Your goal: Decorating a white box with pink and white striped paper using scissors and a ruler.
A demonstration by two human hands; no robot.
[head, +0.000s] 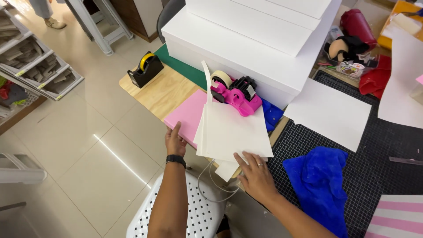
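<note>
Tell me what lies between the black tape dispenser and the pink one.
In the head view, bare wooden tabletop and a green strip lie between the black tape dispenser and the pink tape dispenser.

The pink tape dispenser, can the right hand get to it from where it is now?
Probably yes. The right hand rests on the white sheets, and the pink tape dispenser stands just beyond them, with nothing between.

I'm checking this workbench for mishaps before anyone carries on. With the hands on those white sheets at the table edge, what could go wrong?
The stack of white sheets overhangs the table edge, pinned only by the right hand; it might slide to the floor. The pink tape dispenser sits against the stack's far edge, so a shove could tip it. The left hand touches the pink board, which also juts over the edge and could fall.
</note>
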